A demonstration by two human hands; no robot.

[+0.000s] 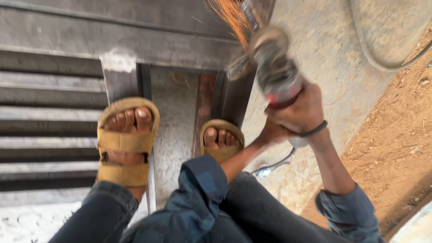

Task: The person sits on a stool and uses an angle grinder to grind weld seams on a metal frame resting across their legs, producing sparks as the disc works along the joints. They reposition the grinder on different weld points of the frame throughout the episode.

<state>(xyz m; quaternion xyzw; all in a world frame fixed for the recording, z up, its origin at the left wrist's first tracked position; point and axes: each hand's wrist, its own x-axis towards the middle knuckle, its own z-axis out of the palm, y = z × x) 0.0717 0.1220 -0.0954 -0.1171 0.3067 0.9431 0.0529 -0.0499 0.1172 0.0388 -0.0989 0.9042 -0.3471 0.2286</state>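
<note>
Work in hand: an angle grinder [274, 67] runs against the edge of a grey metal frame [180, 49], and orange sparks [231, 18] fly up and away from the person.
Right hand: the right hand [299, 112] is wrapped tight round the grinder's body, a dark band at the wrist.
Left hand: the left hand [272, 132] reaches in beneath the right one; it seems to steady the tool from below, but I cannot tell how its fingers are set.
Grinder's place: it is held in front of both hands, its disc end touching the frame near the upright bar [236, 96], to the right of the sandalled feet [128, 139].
Doing it well: I judge a firm two-handed hold matters most, with the disc at a shallow angle, light steady pressure, and sparks kept directed away from the bare toes.
Cable: the cord [274, 165] trails on the concrete below the arms; it is best kept clear of the disc.
</note>
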